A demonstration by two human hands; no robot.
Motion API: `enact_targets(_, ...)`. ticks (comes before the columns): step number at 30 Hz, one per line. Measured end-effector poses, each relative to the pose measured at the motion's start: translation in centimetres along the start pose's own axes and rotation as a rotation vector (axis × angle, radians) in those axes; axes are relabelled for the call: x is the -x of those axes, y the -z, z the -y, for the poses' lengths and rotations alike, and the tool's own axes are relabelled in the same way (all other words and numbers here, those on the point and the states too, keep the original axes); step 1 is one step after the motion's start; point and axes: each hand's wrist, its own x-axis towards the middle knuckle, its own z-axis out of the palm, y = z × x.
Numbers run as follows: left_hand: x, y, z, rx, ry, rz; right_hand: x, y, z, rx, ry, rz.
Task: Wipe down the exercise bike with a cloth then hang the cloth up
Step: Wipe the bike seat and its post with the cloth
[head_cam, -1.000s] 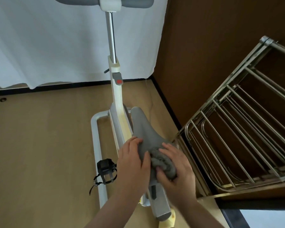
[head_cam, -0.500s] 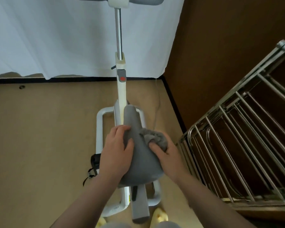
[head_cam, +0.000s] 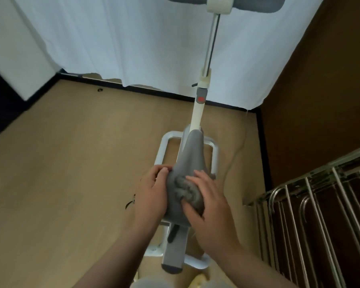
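Observation:
The white exercise bike (head_cam: 199, 113) stands below me, its grey saddle (head_cam: 192, 154) pointing away and its grey handlebar (head_cam: 258, 3) at the top edge. A bunched grey cloth (head_cam: 186, 191) lies on the wide back part of the saddle. My right hand (head_cam: 208, 204) presses down on the cloth and holds it. My left hand (head_cam: 152, 194) grips the saddle's left side. The pedals are hidden apart from a strap at the left.
A metal drying rack (head_cam: 312, 204) with several rails stands at the lower right against a brown wall (head_cam: 320, 90). A white curtain (head_cam: 123, 38) hangs behind the bike. The bike's white floor frame (head_cam: 162, 150) rests on the tan floor (head_cam: 60, 163), open to the left.
My view swung left, so the bike and rack shifted right in the frame. The right hand slid the cloth from the saddle's right edge back onto its middle rear. The left hand stayed on the saddle.

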Motion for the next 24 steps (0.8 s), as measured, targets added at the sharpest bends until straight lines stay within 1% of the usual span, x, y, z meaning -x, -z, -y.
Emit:
enact_targets(2,1.4,-0.3,0.2,0.091,-0.012,-0.087,-0.6,0.6,0.1,0.059,0.172,0.099)
enact_targets(3,1.8,-0.5,0.2,0.189,0.018,-0.133,-1.7,1.0,0.0,0.057,0.236,0.154)
enact_targets(5,1.8,-0.5,-0.2,0.462,0.185,-0.178,-3.9,1.5,0.3,0.036,0.334,0.298)
enact_targets(7,1.2,-0.1,-0.7,0.671,0.338,-0.167,-5.7,1.7,0.7,0.031,0.387,0.463)
enact_targets(9,0.7,-0.1,-1.0,0.691,0.382,-0.164,-7.6,1.8,0.1,0.017,0.37,0.589)
enact_targets(10,0.5,-0.2,-1.1,0.647,0.371,-0.165,-8.6,1.9,-0.5,0.006,0.335,0.608)
enact_targets(11,0.5,-0.3,-1.3,0.564,0.333,-0.162,-9.6,2.0,-1.2,-0.013,0.289,0.564)
enact_targets(13,0.4,-0.4,-1.4,0.351,0.186,-0.116,-11.0,2.2,-2.3,-0.078,0.197,0.374)
enact_targets(14,0.4,-0.4,-1.3,0.257,0.121,-0.081,-10.7,2.0,-2.4,-0.109,0.16,0.306)
enact_targets(16,0.2,-0.3,-0.8,0.139,0.065,-0.03,-8.6,1.5,-1.8,-0.107,0.133,0.278)
enact_targets(18,-0.1,0.0,-0.7,0.102,0.069,-0.022,-6.0,1.8,-1.5,-0.066,0.168,0.299)
enact_targets(20,-0.6,0.1,-1.1,0.094,0.078,0.001,-4.6,2.5,-2.4,-0.057,0.188,0.274)
enact_targets(21,-0.7,0.1,-1.4,0.071,0.073,0.032,-4.4,2.7,-2.9,-0.09,0.135,0.23)
enact_targets(22,-0.8,0.1,-1.7,0.03,0.061,0.07,-4.1,2.8,-3.4,-0.168,0.028,0.151)
enact_targets(24,-1.1,-0.1,-1.7,-0.046,0.034,0.141,-2.8,2.3,-3.6,-0.328,-0.274,-0.041)
